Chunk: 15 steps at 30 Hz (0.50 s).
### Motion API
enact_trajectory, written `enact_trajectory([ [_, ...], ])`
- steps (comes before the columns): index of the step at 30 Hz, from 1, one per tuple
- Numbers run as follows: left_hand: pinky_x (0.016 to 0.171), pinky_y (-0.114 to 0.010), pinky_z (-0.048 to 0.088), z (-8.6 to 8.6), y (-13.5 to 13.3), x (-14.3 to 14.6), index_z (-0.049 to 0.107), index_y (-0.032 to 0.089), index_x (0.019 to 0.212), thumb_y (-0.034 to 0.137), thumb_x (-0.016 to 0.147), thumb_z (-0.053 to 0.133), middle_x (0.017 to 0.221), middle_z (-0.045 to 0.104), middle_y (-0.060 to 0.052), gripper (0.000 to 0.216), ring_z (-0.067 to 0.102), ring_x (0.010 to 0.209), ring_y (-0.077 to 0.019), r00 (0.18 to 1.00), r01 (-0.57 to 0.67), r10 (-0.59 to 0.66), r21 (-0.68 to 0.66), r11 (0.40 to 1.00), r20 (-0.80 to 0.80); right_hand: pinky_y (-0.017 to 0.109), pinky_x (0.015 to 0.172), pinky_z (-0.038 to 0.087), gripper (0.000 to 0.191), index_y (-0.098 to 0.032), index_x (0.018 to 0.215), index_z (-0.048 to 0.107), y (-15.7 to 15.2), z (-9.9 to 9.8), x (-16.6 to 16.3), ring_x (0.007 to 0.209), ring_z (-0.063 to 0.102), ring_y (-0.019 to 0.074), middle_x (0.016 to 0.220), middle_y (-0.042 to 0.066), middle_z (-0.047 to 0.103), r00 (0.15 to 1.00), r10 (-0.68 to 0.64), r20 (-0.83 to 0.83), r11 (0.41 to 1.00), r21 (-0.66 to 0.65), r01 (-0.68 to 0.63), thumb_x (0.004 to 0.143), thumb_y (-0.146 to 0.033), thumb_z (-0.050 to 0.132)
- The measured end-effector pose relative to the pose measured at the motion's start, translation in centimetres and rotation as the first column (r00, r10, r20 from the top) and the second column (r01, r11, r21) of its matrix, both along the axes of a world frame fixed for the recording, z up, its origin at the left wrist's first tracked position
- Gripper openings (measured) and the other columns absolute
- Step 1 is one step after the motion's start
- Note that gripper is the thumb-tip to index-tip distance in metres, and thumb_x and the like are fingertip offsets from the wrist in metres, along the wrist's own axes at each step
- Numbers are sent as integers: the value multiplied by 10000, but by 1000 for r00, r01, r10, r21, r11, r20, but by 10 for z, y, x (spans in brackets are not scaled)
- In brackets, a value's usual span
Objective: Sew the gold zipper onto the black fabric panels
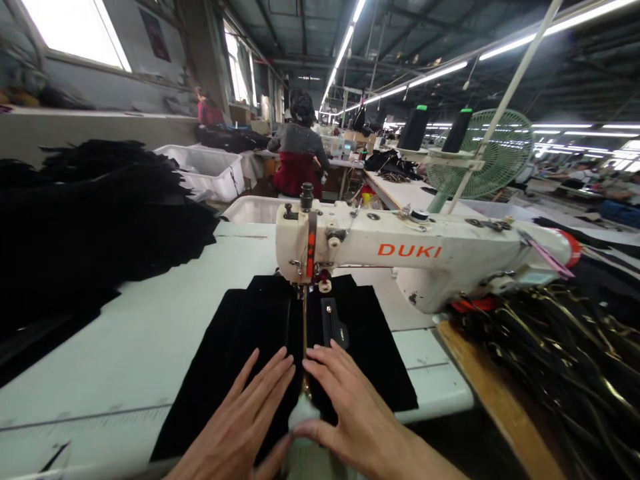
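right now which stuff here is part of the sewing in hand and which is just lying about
In use:
left hand
right hand
black fabric
zipper
sewing machine

Lying about:
heap of black cloth
pile of zippers
green fan
white bins

— What's the surface under the hands?

— A pale sewing table (125,353), with a ruler scale printed along its near edge. Both hands, the left hand (240,420) and the right hand (350,407), lie flat on the black fabric (250,340) spread over it.

— And beyond the fingertips?

— The white sewing machine (400,257) stands on the table just past them, its head above the cloth.

— To the sides?

— Well left of the left hand, a heap of black cut pieces (90,213). Right of the right hand, a wooden board (495,400) adjoins the table, carrying a tangle of dark zippers (560,353).
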<state>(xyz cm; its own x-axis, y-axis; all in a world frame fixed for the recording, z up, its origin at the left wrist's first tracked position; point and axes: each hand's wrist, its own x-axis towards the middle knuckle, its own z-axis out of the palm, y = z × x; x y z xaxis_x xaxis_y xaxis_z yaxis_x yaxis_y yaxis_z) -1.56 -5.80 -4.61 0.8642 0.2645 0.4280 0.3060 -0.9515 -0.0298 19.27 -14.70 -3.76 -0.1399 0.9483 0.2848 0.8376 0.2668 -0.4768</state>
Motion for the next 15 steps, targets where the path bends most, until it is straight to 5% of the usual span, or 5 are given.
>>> enact_trajectory([
  [2, 1066, -419, 410, -2, -1, -5, 413, 188, 1466, 322, 971, 520, 1427, 540, -75, 523, 443, 1344, -243, 999, -9, 11, -70, 998, 33, 435, 1181, 345, 617, -121, 1291, 567, -4, -8, -1, 1303, 506, 250, 1332, 118, 600, 1000, 18, -22, 999, 34, -18, 783, -362, 822],
  [5, 1051, -425, 418, 4, 13, -10, 519, 262, 1396, 363, 1018, 436, 1397, 574, -15, 399, 470, 1323, -236, 999, -38, 43, -309, 950, 9, 379, 1153, 390, 286, -113, 1177, 637, 0, -10, 5, 1199, 582, 205, 1207, 97, 668, 996, 77, -53, 991, 112, -71, 896, -145, 679],
  [10, 1076, -509, 364, 20, 29, -17, 517, 332, 1404, 491, 1027, 332, 1403, 567, 29, 449, 452, 1343, -273, 975, -187, 219, -648, 738, -32, 240, 910, 530, 165, -189, 1038, 709, 14, 26, 25, 953, 670, 131, 1007, 9, 733, 955, 75, -287, 992, 120, -42, 937, -103, 611],
  [12, 1098, -517, 341, 22, 29, -18, 532, 355, 1389, 533, 1015, 329, 1401, 568, 46, 462, 455, 1348, -272, 969, -210, 244, -680, 702, -46, 232, 848, 539, 133, -180, 1007, 709, 17, 37, 28, 927, 668, 136, 986, 13, 733, 974, 115, -195, 991, 88, -100, 942, -118, 612],
  [15, 1098, -518, 362, 21, 26, -17, 552, 340, 1376, 510, 1014, 342, 1401, 569, 38, 451, 432, 1367, -274, 977, -206, 199, -611, 765, -79, 318, 881, 550, 104, -124, 997, 682, 15, 33, 20, 962, 646, 201, 978, 61, 715, 944, 236, 231, 968, 34, -250, 918, -85, 627],
])
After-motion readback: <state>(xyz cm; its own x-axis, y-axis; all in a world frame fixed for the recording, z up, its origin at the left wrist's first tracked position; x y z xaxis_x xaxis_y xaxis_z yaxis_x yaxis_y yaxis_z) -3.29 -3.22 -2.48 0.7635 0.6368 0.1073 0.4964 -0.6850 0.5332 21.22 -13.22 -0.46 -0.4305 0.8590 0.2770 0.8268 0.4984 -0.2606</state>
